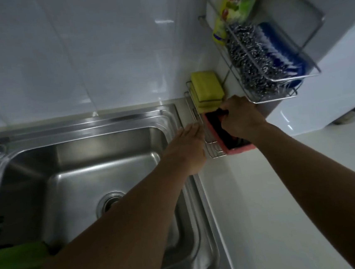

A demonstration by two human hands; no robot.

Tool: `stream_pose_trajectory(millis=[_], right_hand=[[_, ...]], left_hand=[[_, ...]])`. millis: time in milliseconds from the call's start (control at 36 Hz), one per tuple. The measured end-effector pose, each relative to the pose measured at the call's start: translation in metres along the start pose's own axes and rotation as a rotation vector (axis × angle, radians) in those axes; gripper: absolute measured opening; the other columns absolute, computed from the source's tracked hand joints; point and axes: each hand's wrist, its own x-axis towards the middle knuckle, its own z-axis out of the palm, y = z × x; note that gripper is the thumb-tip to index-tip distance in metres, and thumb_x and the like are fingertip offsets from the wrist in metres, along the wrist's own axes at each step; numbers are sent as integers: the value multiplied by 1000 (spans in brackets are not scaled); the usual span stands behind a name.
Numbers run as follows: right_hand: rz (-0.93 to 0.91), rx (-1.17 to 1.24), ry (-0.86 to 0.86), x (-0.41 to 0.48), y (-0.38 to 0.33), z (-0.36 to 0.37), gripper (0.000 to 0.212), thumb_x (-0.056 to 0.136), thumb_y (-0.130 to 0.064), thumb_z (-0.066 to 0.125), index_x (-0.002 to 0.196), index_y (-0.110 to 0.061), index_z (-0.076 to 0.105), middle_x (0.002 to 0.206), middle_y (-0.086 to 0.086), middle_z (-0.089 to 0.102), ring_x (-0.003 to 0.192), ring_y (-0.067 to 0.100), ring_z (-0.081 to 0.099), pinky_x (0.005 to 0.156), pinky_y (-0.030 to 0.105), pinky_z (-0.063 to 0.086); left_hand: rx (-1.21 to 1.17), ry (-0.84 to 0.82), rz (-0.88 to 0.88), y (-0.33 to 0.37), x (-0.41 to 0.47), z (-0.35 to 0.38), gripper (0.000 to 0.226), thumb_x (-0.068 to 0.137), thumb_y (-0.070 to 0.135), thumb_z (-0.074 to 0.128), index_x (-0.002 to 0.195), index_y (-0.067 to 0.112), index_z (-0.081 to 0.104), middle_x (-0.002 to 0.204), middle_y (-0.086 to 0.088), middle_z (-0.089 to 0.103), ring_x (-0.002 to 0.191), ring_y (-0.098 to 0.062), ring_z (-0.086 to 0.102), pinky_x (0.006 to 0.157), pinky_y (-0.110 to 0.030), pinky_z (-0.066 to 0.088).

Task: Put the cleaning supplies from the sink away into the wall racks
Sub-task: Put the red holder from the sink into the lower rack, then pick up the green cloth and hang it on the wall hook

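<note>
A small wire rack (214, 152) hangs on the wall beside the steel sink (84, 165). It holds a yellow sponge (207, 89) at its far end. My right hand (241, 118) is shut on a pink-and-black scrub pad (217, 130) that sits in the near part of this rack. My left hand (187, 148) is flat and open, its fingertips touching the rack's outer wire side. A larger wire rack (280, 81) higher on the wall holds steel wool (252, 62), a blue brush (281, 52) and a dish-soap bottle (235, 3).
The sink basin shows only its drain (110, 202). A white counter (276, 200) runs along the right. A green cloth (13, 265) shows at the lower left edge. A white appliance (331, 97) stands beyond the racks.
</note>
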Motion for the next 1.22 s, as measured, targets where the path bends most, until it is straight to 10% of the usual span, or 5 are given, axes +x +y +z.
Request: stream_pose_trajectory(millis=[389,611,1222], right_hand=[[-17,120,144,26,11,62,19,88,-2,51,103,-5,64,110,21,63,93,36,63,77,30,46],[-156,-22,183,-6,18,89,60,105,-35,30,153,0,20,161,21,21,151,34,15,123,46,19],[-676,-6,-49,-128,-149,150,60,103,-34,30,156,-8,19,166,11,9,153,22,7,124,36,10]], left_hand=[[-52,-57,-37,-2,5,23,74,97,12,37,156,20,-9,164,4,-12,152,-17,-9,124,-34,1],[15,-45,-96,-21,-15,25,70,98,20,35,157,19,-3,165,1,-7,152,-18,-5,124,-38,3],[170,-6,-449,-142,-211,8,69,98,28,36,157,10,4,165,-8,-4,152,-22,-6,124,-38,1]])
